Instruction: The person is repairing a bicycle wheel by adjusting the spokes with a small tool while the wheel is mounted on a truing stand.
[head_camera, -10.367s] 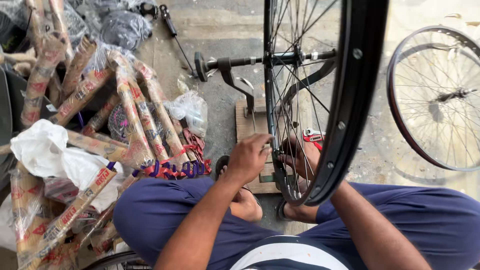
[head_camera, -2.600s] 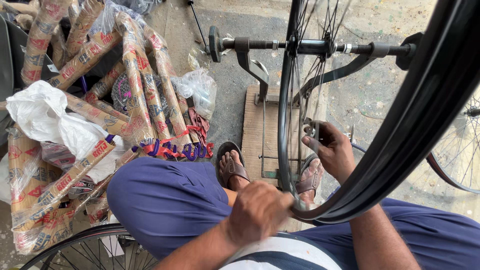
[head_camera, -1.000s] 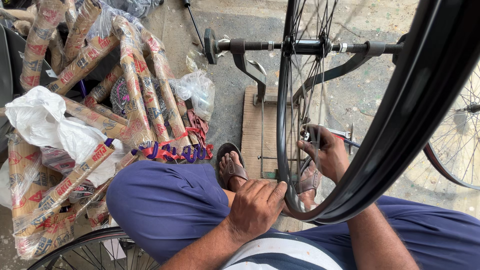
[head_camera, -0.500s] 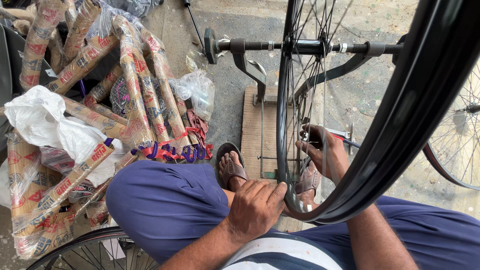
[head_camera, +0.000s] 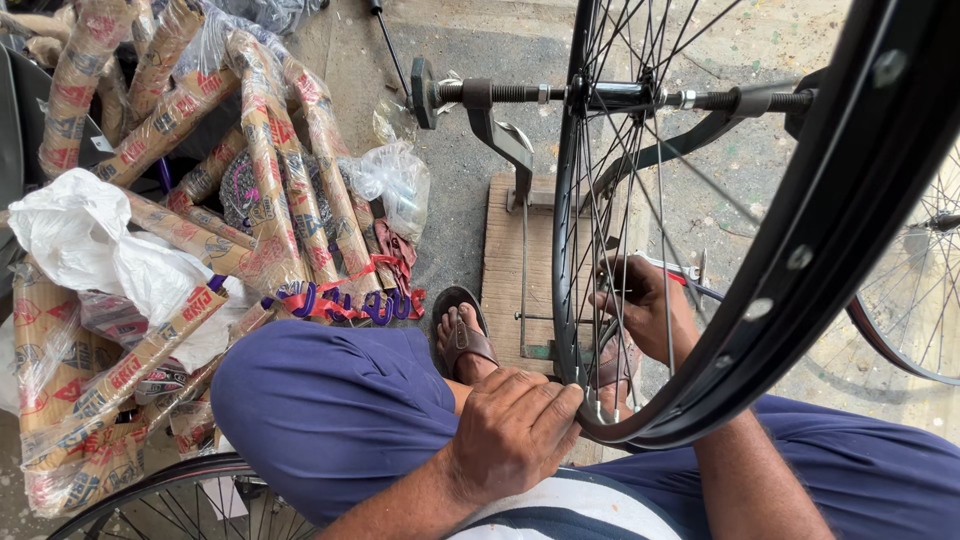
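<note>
A black spoked bicycle wheel (head_camera: 566, 230) stands upright in a truing stand (head_camera: 505, 140), its axle clamped across the top. My left hand (head_camera: 512, 432) grips the rim at its lowest point, close to my lap. My right hand (head_camera: 645, 308) reaches in among the spokes from the right side and pinches a small tool with a red part on a spoke. A second black rim (head_camera: 830, 220) crosses the foreground on the right, very near the camera. My feet in brown sandals (head_camera: 462, 335) rest by the stand's wooden base (head_camera: 505, 265).
A pile of paper-and-plastic-wrapped rims or tyres (head_camera: 190, 210) with a white plastic bag (head_camera: 85, 240) fills the left. Another spoked wheel (head_camera: 915, 300) lies on the concrete floor at right. A further wheel (head_camera: 180, 500) shows at the bottom left.
The left hand has moved from the upper rim to its bottom. The right hand has shifted slightly up among the spokes over the last second. The view swung left.
</note>
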